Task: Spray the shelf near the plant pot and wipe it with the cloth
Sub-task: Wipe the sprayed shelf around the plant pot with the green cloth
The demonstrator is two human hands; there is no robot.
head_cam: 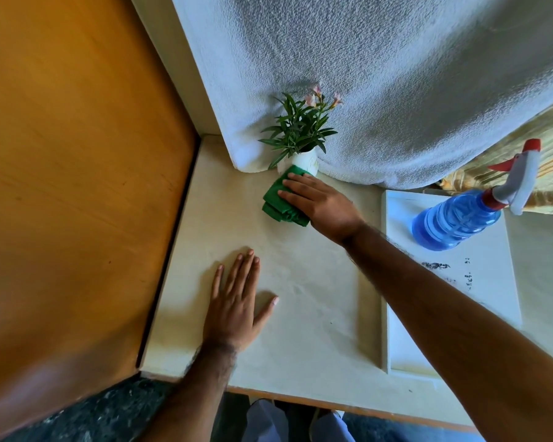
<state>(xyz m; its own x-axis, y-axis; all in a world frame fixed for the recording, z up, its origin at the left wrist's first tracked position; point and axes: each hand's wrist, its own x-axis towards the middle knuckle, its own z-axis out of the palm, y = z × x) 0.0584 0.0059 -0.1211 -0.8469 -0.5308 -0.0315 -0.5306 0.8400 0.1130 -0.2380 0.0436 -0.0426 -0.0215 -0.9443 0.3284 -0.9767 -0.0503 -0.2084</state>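
Item: folded green cloth [283, 199], lay on the cream shelf [300, 314] touching the base of the white plant pot [305, 161], under the flattened fingers of the right hand [320, 202]. Left hand [237, 307] rested flat, fingers spread, holding nothing, nearer the shelf's front. Blue spray bottle [457, 218] stood apart, to the right.

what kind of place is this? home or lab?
Likely a home: a cream shelf beside a wooden door, holding a small plant pot, with a white towel draped behind it.
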